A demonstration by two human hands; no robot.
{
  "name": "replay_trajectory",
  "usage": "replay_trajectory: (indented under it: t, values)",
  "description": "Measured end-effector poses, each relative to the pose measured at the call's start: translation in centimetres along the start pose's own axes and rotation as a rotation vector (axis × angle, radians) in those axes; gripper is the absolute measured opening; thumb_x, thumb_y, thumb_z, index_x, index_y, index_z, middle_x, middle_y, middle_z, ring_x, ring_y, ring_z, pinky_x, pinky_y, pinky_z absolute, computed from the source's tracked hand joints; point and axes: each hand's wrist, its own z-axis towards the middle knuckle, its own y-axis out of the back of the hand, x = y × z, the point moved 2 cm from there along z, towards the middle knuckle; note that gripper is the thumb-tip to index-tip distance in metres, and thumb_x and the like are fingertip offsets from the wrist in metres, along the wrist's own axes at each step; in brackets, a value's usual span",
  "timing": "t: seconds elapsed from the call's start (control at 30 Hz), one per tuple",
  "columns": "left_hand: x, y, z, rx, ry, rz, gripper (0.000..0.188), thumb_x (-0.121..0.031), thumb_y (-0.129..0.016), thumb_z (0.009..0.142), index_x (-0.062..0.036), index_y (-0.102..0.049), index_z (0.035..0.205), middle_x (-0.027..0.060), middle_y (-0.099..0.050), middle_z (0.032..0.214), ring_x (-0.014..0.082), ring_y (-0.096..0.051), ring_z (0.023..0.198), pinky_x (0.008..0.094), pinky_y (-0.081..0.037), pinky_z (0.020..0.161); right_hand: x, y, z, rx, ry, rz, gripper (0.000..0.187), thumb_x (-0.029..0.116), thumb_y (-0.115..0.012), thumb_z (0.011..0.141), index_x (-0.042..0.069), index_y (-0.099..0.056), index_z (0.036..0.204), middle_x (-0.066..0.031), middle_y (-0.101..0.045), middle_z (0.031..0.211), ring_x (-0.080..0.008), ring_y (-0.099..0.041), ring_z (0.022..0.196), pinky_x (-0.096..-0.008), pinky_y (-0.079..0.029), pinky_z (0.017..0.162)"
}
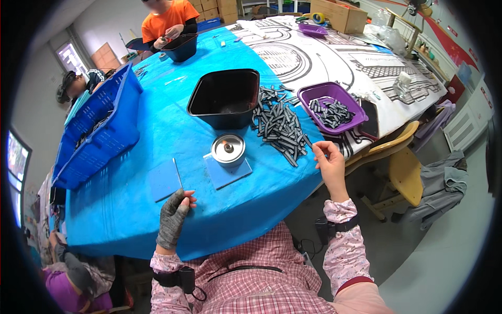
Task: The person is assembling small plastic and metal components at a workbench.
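My left hand (pixel 175 217), in a grey fingerless glove, is closed at the near edge of a flat blue pad (pixel 163 180). A thin pale rod (pixel 176 168) along the pad's right side runs down to its fingertips; I cannot tell whether they grip it. My right hand (pixel 330 163) is bare and pinches a small dark strip (pixel 308 141) at the right side of a pile of short black-and-grey strips (pixel 282 125). Between my hands, a round silver tin (pixel 228 150) with a small knob or nozzle in its top stands on another blue pad (pixel 232 177).
A deep black tub (pixel 222 99) stands behind the tin. To its right, a purple basket (pixel 361 116) holds more strips. Left is a large blue crate (pixel 102 128). Across the table, a person in orange (pixel 167 23) works over another black tub (pixel 180 48). A wooden chair (pixel 405 175) stands right.
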Motion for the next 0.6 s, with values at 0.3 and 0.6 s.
replay_trajectory:
  t: [0.3, 0.6]
  values:
    - [-10.7, -6.1, -1.3, 0.469, -0.276, 0.241, 0.034, -0.006, -0.059, 0.091, -0.003, -0.057, 0.124, 0.0076, -0.061, 0.108, 0.0125, -0.058, 0.08, 0.0271, -0.048, 0.076, 9.8, -2.4, -4.6, 0.468, 0.093, 0.058, 0.01, 0.011, -0.067, 0.087, 0.001, -0.065, 0.09, -0.0007, -0.059, 0.079, -0.0072, -0.054, 0.07, -0.0212, -0.043, 0.062]
    - [-9.4, -9.0, 0.8, 0.609, -0.18, 0.1, 0.021, -0.013, -0.062, 0.092, -0.0002, -0.064, 0.108, 0.0045, -0.064, 0.084, 0.0117, -0.062, 0.071, 0.0251, -0.051, 0.063, 13.0, -4.9, -5.6, 0.639, 0.345, -0.058, 0.005, 0.004, -0.067, 0.085, 0.001, -0.065, 0.087, -0.0058, -0.059, 0.08, -0.0137, -0.054, 0.067, -0.0262, -0.043, 0.059]
